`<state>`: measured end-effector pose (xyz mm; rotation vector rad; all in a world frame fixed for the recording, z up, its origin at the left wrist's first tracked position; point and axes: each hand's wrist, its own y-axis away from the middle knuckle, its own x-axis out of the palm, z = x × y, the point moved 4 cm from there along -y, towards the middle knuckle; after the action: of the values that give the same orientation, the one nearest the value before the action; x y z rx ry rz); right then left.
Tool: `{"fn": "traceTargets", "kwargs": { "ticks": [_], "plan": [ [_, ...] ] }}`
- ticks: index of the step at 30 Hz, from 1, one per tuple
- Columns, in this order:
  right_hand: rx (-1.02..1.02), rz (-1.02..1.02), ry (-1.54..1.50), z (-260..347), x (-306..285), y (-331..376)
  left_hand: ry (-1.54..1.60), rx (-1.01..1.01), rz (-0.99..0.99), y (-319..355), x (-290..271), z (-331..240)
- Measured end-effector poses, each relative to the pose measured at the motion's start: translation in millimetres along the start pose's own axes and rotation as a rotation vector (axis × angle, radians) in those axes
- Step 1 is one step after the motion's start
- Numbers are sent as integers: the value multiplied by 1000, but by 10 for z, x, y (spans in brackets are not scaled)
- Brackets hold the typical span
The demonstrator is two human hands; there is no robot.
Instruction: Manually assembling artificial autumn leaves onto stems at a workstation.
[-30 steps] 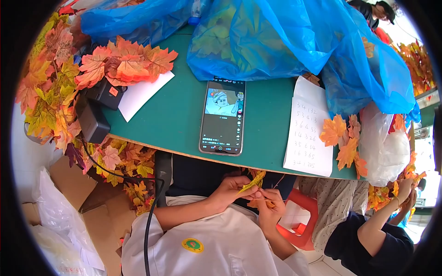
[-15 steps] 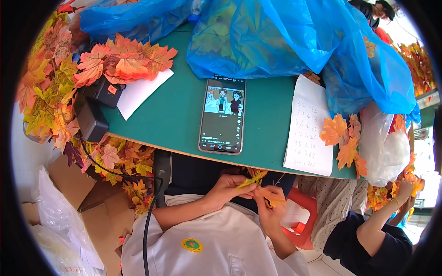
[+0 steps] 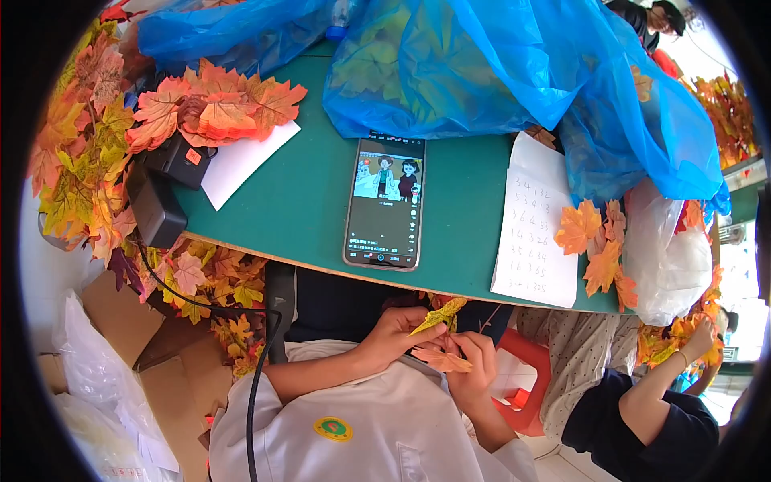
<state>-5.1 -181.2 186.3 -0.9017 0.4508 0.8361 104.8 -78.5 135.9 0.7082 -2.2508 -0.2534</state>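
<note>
Just below the near table edge, my left hand (image 3: 392,336) is closed around a yellow-green artificial leaf (image 3: 440,315), which sticks out past the fingertips. Close beside it on the right, my right hand (image 3: 475,365) has its fingers bent in a pinch on an orange artificial leaf (image 3: 443,359). That leaf hangs under the fingertips of both hands, and the exact point of grip is hidden. A thin stem shows above my right hand, with more leaf colour at the table edge.
On the green table (image 3: 273,209) lie a phone (image 3: 385,205) with a lit screen, a handwritten paper sheet (image 3: 534,233), orange leaves (image 3: 221,104) and black boxes (image 3: 161,209). Blue plastic bags (image 3: 450,72) cover the back. A black cable (image 3: 255,402) runs past my left arm. Another person (image 3: 642,410) works at right.
The orange leaf has turned and dropped from over my right fingers to below them, pointing left. My left hand keeps the yellow-green leaf, which is now more visible.
</note>
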Motion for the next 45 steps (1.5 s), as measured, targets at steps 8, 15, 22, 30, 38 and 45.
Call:
{"fn": "traceTargets", "kwargs": {
  "ticks": [8, 15, 22, 30, 38, 45],
  "plan": [
    [30, 35, 20, -2, 12, -36, -7, 38, 5, 20, -1, -62],
    [465, 69, -302, -37, 34, -29, -49, 24, 11, 18, -25, -33],
    [408, -31, -275, 11, 89, 71, -47, 59, -4, 39, 2, 18],
    [496, 17, -270, -61, 81, 56, 5, 78, 36, 28, -50, 103],
    [508, 42, -283, -70, 67, 39, 85, -84, -4, 19, -60, 4],
    [556, 50, -276, -98, 97, 68, 57, 71, 16, -46, -148, 230]
  ]
}}
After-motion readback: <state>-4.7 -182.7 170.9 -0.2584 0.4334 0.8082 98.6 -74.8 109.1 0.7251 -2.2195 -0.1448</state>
